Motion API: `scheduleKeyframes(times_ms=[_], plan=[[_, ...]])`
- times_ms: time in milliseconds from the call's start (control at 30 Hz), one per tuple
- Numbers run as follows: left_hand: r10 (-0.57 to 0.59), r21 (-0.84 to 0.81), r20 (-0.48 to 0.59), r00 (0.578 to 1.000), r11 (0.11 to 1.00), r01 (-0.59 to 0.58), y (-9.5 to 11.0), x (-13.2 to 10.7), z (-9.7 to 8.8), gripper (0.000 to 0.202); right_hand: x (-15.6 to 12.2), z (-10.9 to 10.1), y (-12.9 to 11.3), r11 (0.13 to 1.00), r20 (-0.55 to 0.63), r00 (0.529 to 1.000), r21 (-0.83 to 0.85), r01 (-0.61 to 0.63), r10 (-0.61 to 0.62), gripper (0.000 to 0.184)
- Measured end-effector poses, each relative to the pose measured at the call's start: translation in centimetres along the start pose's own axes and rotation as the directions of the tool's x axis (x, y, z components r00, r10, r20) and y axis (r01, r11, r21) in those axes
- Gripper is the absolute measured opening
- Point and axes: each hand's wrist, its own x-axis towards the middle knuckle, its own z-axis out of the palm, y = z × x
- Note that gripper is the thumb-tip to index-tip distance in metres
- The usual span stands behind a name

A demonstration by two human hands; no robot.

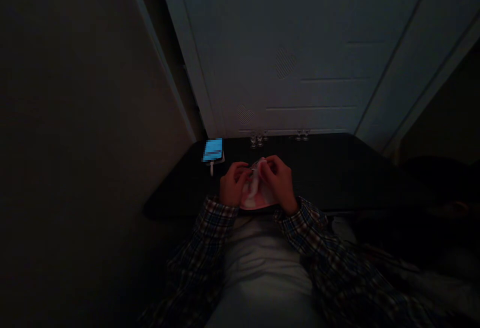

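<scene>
In dim light, a pink-and-white cloth [258, 199] lies bunched between my hands at the table's near edge. My right hand [279, 178] is closed, its thumb and fingers pinching a raised fold of the cloth. On the other side my left hand [235, 180] curls its fingers in at the cloth's left part. A small clear, shiny thing shows faintly between the fingertips of both hands; it may be a little glass, but the dark hides its shape.
Several tiny stemmed glasses [257, 140] stand at the table's back edge, with two more glasses [303, 135] farther right. A lit phone [213, 150] with a white strap or cable lies back left on the dark table [345, 178]. Behind rises a white panel [322, 33] with heart patterns.
</scene>
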Motion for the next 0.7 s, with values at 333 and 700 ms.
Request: scheduleKeyframes(times_ms=[333,700], plan=[[0.067,0.176,-0.022,0.998,0.982,-0.062,0.8,-0.2,-0.2,0.026,0.0,0.0,0.0,0.999,0.029,0.999,0.014,0.040,-0.041,0.022],[0.087,0.191,-0.037,0.996,0.979,-0.078,-0.2,0.0,0.0,0.025,0.0,0.0,-0.2,0.999,0.027,0.999,0.022,0.027,-0.027,0.020]])
